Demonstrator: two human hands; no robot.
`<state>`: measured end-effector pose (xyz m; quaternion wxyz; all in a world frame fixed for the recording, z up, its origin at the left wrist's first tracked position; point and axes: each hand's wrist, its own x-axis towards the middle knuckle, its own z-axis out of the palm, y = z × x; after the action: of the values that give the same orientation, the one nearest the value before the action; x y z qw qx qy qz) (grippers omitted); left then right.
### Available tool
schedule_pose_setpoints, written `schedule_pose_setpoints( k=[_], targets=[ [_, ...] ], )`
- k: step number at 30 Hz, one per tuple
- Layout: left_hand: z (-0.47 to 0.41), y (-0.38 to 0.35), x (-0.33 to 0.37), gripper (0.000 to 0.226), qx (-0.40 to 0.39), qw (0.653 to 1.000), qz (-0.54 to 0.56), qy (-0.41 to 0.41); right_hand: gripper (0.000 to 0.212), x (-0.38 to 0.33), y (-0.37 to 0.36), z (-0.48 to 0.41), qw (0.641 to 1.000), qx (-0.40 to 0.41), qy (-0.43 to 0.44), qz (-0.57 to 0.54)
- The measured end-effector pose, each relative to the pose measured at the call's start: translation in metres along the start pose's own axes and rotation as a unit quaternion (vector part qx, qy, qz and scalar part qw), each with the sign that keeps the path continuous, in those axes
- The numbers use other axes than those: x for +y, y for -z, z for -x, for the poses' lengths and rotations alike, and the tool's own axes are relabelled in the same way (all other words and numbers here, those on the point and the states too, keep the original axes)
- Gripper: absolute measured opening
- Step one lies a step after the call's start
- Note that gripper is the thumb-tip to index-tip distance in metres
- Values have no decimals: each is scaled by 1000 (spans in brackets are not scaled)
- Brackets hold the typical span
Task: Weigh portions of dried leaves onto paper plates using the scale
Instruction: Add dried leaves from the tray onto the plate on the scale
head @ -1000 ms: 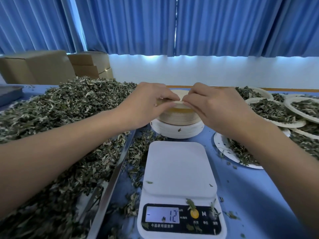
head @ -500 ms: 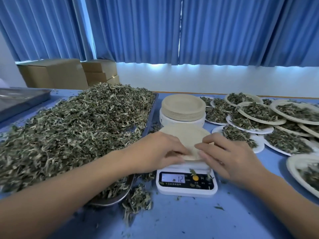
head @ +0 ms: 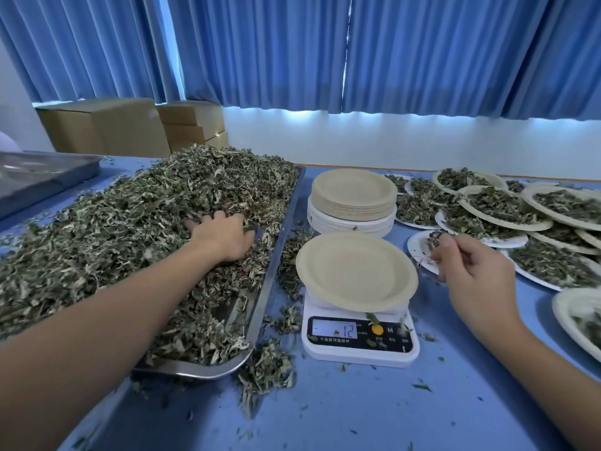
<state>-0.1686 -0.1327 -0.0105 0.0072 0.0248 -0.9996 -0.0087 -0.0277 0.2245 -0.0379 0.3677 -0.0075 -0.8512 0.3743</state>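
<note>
A white scale (head: 359, 340) stands on the blue table and its display reads 12. An empty beige paper plate (head: 356, 271) lies on its platform. To the left, a metal tray (head: 260, 307) holds a big heap of dried leaves (head: 130, 229). My left hand (head: 224, 236) is sunk into the heap near the tray's right side, fingers curled down into the leaves. My right hand (head: 471, 275) hovers just right of the plate, fingers loosely curled, holding nothing that I can make out.
A stack of empty paper plates (head: 353, 196) stands behind the scale. Several plates filled with leaves (head: 507, 216) crowd the right side. Loose leaves (head: 266, 369) lie between tray and scale. Another metal tray (head: 42, 177) and cardboard boxes (head: 107, 128) sit at the back left.
Both hands took a plate off the stack, set it on the scale and let go. My left hand moved left into the leaf heap. My right hand drew back to the right.
</note>
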Motion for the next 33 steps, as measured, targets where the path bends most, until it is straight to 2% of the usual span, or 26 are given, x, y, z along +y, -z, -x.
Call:
schedule_pose_setpoints(
  k=[3,6,10,12,17,22,25,27,28,33],
  targets=[
    [-13,-8,10,69,12,998,65,-21,43,7,-1,-6,999,-37,-18,28],
    [-19,-16,23,66,34,987,136,-79,46,7,-4,-8,994,-94,-24,52],
    [-25,-22,30,56,43,977,119,-173,48,4,-6,-8,986,-133,-4,101],
    [-28,-23,27,47,51,973,111,-193,48,2,-6,-8,984,-141,-6,105],
    [-24,-29,24,22,141,961,111,-209,48,-2,-4,-8,985,-147,-18,93],
    [-19,-29,26,16,240,954,91,-153,48,-5,-3,-7,984,-152,-15,90],
    [-23,-28,25,40,166,969,95,-157,48,-8,-2,-6,983,-158,-14,89],
    [-25,-28,26,40,103,973,115,-174,47,-8,-1,-6,983,-160,-15,91],
    [-25,-27,26,39,99,972,113,-181,47,-8,-1,-6,982,-163,-16,93],
    [-23,-29,27,32,183,961,105,-177,45,-8,-2,-6,977,-182,-17,111]
  ],
)
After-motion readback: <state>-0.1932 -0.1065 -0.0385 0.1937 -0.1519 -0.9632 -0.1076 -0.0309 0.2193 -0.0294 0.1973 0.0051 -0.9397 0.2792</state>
